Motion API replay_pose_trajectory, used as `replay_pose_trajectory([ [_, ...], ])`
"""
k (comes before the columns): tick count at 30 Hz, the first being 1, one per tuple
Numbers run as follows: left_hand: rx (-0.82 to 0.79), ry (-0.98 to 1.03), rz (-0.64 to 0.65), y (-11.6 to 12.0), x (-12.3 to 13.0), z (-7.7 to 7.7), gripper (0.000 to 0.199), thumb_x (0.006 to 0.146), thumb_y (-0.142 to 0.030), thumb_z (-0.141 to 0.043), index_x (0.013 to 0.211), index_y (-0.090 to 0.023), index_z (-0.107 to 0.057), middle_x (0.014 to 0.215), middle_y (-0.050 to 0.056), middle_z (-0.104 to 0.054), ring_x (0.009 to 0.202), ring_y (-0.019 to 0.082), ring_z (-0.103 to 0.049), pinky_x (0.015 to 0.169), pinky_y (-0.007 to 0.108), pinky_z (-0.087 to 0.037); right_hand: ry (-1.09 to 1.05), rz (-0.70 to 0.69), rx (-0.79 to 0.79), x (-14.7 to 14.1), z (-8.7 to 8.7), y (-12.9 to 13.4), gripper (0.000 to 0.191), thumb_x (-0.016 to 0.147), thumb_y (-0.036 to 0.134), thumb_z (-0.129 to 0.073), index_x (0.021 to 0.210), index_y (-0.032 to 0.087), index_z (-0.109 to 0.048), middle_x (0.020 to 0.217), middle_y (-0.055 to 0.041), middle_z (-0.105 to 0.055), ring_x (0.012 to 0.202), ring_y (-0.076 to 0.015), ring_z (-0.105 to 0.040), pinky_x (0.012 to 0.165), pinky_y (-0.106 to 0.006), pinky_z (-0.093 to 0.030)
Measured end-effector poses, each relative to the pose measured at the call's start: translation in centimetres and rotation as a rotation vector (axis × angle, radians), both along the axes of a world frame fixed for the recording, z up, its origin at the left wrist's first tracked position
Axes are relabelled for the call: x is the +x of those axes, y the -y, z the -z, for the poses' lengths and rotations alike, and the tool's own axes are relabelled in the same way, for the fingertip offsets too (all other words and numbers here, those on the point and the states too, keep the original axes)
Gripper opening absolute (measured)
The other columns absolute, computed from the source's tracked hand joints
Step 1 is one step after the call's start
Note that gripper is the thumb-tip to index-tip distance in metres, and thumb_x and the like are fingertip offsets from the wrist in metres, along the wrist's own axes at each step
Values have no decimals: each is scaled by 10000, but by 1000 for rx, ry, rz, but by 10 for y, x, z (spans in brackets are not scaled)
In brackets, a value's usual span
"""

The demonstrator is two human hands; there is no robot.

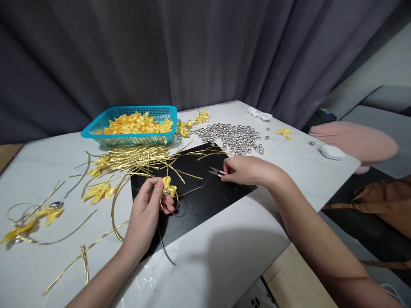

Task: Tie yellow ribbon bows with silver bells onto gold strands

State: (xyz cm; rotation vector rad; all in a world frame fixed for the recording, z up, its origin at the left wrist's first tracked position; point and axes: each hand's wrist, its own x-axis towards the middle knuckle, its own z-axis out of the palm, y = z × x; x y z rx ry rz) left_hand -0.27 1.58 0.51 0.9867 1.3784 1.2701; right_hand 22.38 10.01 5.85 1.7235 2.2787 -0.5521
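Observation:
My left hand [149, 201] pinches a yellow ribbon bow [169, 187] with a small silver bell at its middle and a loop of gold cord around it. One cord end trails off to the right over the black mat [192, 214]. My right hand [239, 170] is closed round small pink-handled scissors [217, 172], whose blades stick out to the left, slightly apart. The blades are clear of the bow and its cord. Just behind the left hand lies a pile of gold twist ties [139, 157], some reaching over the mat.
A blue basket [133, 139] of yellow bows stands at the back. Many silver bells [236, 137] lie right of it. Yellow bows with cords [49, 212] lie at the left. A white mouse [331, 152] sits near the right edge of the white table [231, 244].

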Motion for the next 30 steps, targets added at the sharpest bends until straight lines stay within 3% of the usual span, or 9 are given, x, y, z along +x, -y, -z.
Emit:
replay_pose_trajectory([
  [6,-5,-44,-8,1,-2,0,261,789,-462,-627,838,-207,-596,424,-98,-385,398,73,-345,405,174,-288,-50,-9,168,-15,9,2,165,899,269,-394,863,169,-520,874,-125,-658,705,-205,-572,568,-275,-322],
  [11,29,-78,-63,1,-3,-1,242,685,-407,-729,696,-171,-678,636,-31,-534,545,78,-417,496,182,-361,-158,59,200,-20,17,-2,111,904,232,-382,831,179,-447,851,-112,-627,720,-192,-552,605,-270,-340],
  [13,25,-60,-73,1,-3,-1,238,669,-400,-743,676,-171,-679,674,-21,-562,575,85,-447,510,183,-381,-334,77,230,-25,20,0,106,916,224,-364,824,190,-402,813,-71,-590,699,-160,-535,627,-257,-364],
  [15,-13,-31,-54,1,-3,-2,240,674,-401,-741,672,-172,-669,624,-24,-567,555,88,-466,501,184,-388,-675,129,206,-34,20,8,136,935,242,-332,812,200,-373,704,-3,-499,604,-117,-483,601,-238,-380],
  [17,-41,1,-39,1,-3,-2,243,682,-403,-737,674,-173,-659,572,-28,-573,526,88,-490,500,184,-401,-1042,257,59,-47,20,21,173,949,307,-284,852,211,-390,604,59,-337,460,-87,-339,475,-209,-339],
  [19,-34,30,-47,0,-3,-2,241,679,-400,-740,687,-173,-657,575,-25,-599,536,93,-531,513,181,-424,-1204,297,-163,-58,21,36,309,946,432,-253,831,201,-425,565,82,-227,409,-74,-213,397,-204,-260],
  [23,-17,66,-78,0,-3,-1,242,658,-387,-757,695,-174,-648,582,-25,-628,567,96,-578,531,164,-448,-1216,15,-90,-69,28,57,302,739,382,-681,861,176,-496,654,66,-392,520,-46,-327,486,-176,-288],
  [27,-4,50,-79,1,-3,0,267,657,-401,-756,734,-171,-645,622,-21,-655,600,102,-616,547,163,-471,-1088,-87,40,-70,35,53,193,807,271,-603,690,149,-511,569,68,-371,517,-51,-297,493,-200,-243],
  [30,13,27,-69,2,-2,-1,291,665,-425,-742,763,-172,-638,663,-5,-684,654,127,-654,565,180,-495,-1205,3,56,-68,36,43,185,823,259,-567,695,154,-484,594,63,-384,532,-56,-327,511,-199,-285],
])
